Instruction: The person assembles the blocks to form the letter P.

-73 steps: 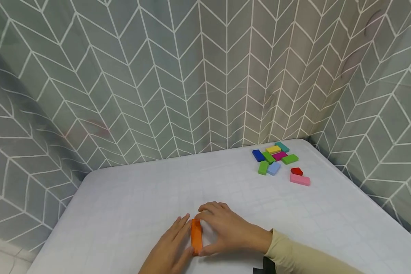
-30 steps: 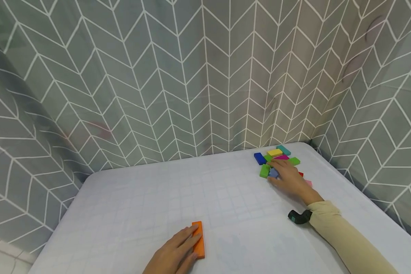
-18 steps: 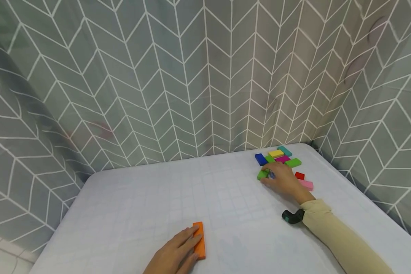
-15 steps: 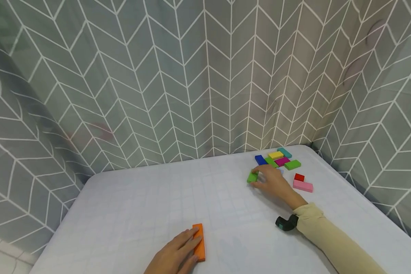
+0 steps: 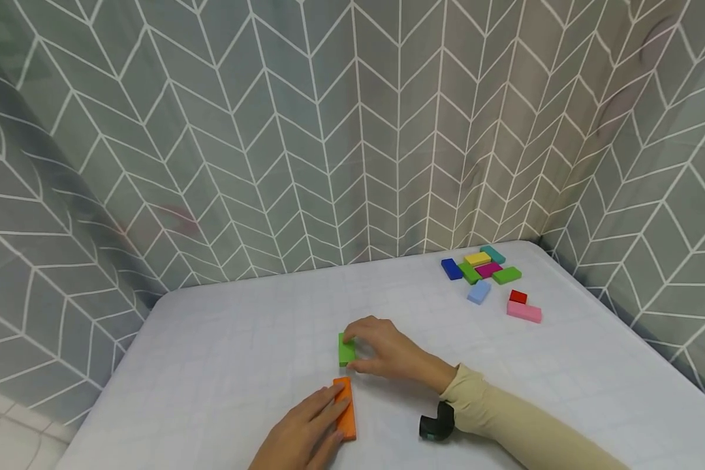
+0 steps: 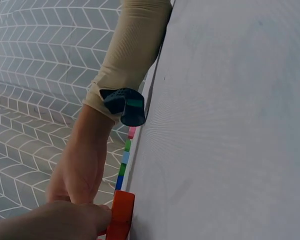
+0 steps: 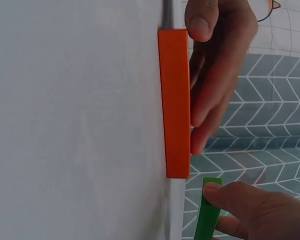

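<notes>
My left hand (image 5: 302, 427) rests on an orange block (image 5: 346, 418) that lies lengthwise on the white table. Its fingertips touch the block's top, and the thumb lies by the near end, as the right wrist view shows. My right hand (image 5: 388, 349) pinches a green block (image 5: 346, 350) between thumb and fingers, just beyond the orange block's far end. In the right wrist view the green block (image 7: 208, 210) appears raised off the tabletop, apart from the orange block (image 7: 175, 105). The left wrist view does not show the green block in the right hand.
Several coloured blocks lie at the far right: dark blue (image 5: 452, 269), yellow (image 5: 477, 259), teal (image 5: 493, 254), magenta (image 5: 488, 270), light blue (image 5: 479, 292), red (image 5: 518, 297) and pink (image 5: 524, 311), plus more green ones. A patterned curtain (image 5: 352, 130) stands behind the white table (image 5: 229, 352).
My right hand has left the orange block, reached to the far-right group, taken a green block and brought it back left and nearer. My left hand has stayed on the orange block.
</notes>
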### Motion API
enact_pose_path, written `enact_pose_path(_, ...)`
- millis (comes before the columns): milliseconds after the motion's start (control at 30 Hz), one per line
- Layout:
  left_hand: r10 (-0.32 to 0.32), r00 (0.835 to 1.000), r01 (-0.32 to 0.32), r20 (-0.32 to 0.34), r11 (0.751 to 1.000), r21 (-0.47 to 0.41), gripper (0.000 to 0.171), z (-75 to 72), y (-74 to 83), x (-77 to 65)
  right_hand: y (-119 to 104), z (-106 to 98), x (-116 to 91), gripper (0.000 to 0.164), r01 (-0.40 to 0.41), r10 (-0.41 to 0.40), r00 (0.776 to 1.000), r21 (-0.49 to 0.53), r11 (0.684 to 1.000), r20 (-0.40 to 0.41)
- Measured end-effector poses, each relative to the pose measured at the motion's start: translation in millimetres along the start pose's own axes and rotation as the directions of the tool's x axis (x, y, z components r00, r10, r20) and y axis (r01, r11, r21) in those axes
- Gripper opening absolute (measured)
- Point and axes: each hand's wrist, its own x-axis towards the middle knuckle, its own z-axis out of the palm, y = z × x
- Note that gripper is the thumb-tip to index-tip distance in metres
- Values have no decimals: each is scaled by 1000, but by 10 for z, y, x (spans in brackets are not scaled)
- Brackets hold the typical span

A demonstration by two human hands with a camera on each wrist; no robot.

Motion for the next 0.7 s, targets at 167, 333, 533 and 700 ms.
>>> enact_pose_path(167,17,1000,-16,1,1000,-18,45,10,-13,8,-38,81,64,30,-28,26,998,31,999,58)
enact_pose_path(333,14,1000,-13,26,999,-31,46,-2,-23,27,-43,128,45,26,-67,58,987,56,996,152)
enact_pose_path(533,23,1000,-23,15,999,-27,46,-15,-29,45,-20,147,13,27,-71,58,987,91,993,147)
enact_pose_path(700,-9,998,11,57,999,-33,45,-20,-26,44,4,169,-2,26,-62,47,989,106,992,140)
